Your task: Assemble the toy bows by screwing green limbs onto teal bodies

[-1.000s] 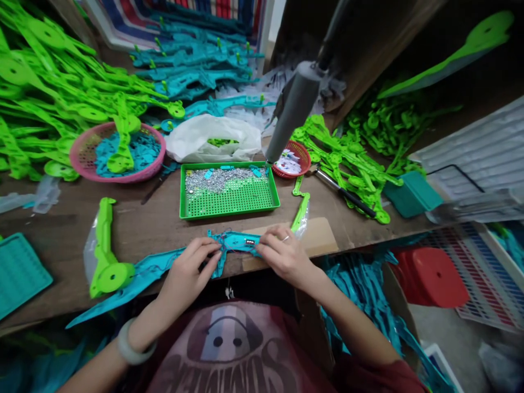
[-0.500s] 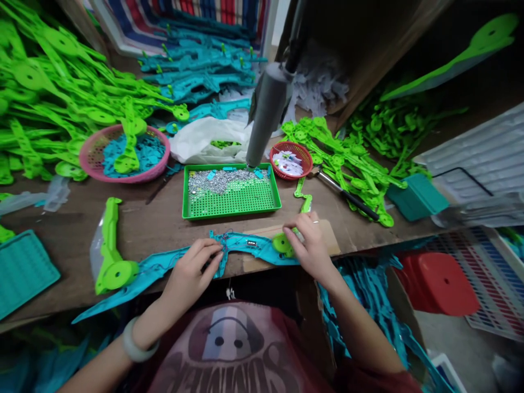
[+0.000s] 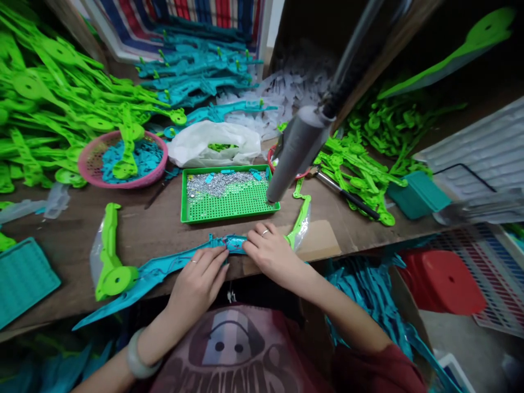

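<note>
A long blue plastic piece (image 3: pixel 164 264) with thin wires lies along the table's front edge, its pointed end at the left. My left hand (image 3: pixel 200 278) is closed on its middle, fingertips pressed at the wires. Just to the right, my right hand (image 3: pixel 272 254) has its fingers bent down over the same piece and covers part of it. A green arm with a clear blade (image 3: pixel 300 224) sticks out beyond my right hand. Another green arm (image 3: pixel 115 278) with a clear blade stands at the blue piece's left part.
Behind my hands is a green tray (image 3: pixel 229 213) of small metal parts. A grey hanging tool (image 3: pixel 297 153) reaches over its right corner. A pink basket (image 3: pixel 84 164), a red basket (image 3: pixel 271 155) and piles of green parts (image 3: pixel 53 98) surround it. A red stool (image 3: pixel 450 281) stands lower right.
My right hand has moved left along the blue piece, off the green round part. The hanging tool has swung right and nearer. My left hand stays near the same spot.
</note>
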Tool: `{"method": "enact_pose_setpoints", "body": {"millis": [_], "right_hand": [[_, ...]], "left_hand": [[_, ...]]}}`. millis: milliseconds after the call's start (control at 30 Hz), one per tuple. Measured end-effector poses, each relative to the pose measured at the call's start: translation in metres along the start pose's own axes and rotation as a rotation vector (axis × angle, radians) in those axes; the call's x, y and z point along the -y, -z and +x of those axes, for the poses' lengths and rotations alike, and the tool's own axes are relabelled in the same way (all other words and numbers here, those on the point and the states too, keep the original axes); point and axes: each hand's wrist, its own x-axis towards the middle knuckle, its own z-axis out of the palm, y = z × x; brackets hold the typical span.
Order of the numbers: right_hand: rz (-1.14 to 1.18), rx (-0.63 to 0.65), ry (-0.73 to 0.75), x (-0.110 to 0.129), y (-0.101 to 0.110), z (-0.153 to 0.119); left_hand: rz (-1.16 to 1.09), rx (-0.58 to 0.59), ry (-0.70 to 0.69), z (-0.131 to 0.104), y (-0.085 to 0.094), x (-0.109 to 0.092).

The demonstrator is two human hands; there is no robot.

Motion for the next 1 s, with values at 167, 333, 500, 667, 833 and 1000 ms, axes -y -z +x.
{"method": "enact_pose_setpoints", "body": {"millis": [167, 333, 500, 667, 833, 1000], "right_hand": [[0.170, -0.058, -0.020, -0.015, -0.009, -0.006], [0.277, -0.056, -0.067, -0.025, 0.001, -0.010], [0.274, 0.003, -0.091, -0.040, 0.012, -0.027], [0.258, -0.008, -0.168, -0.046, 0.022, -0.040], [0.233, 0.024, -0.041, -0.018, 0.021, -0.015], [0.089, 0.076, 0.038, -0.003, 0.011, 0.002]], "left_hand": [[0.037, 0.009, -0.026, 0.010, 0.008, 0.011], [0.012, 0.226, -0.217, 0.031, 0.006, 0.038], [-0.017, 0.260, -0.223, 0.038, 0.002, 0.054], [-0.117, 0.215, -0.204, 0.036, 0.004, 0.054], [-0.058, 0.091, -0.157, 0.031, 0.002, 0.044], [-0.037, 0.045, 0.022, 0.023, 0.000, 0.029]]}}
